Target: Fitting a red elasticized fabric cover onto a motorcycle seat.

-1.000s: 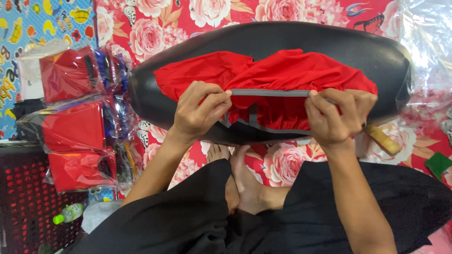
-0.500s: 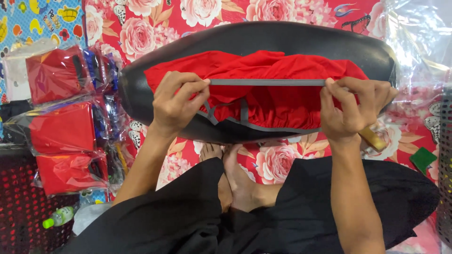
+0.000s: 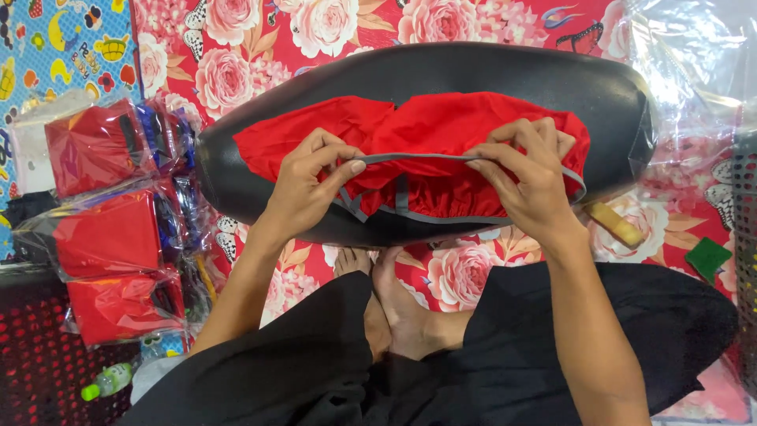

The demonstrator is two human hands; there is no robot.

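A long black padded seat lies across a red floral mat in front of me. On top of it sits a bunched red fabric cover with a grey elastic edge. My left hand pinches the grey edge at its left end. My right hand grips the same edge further right, so the band runs taut between them. I sit cross-legged in black clothing, my bare feet just under the seat's near side.
Several red covers in clear plastic bags are stacked at the left. Clear plastic sheeting lies at the upper right. A wooden stick, a green pad and a small green-capped bottle lie on the floor.
Both hands have moved closer together along the grey edge, and the red cover is bunched more toward the middle of the seat.
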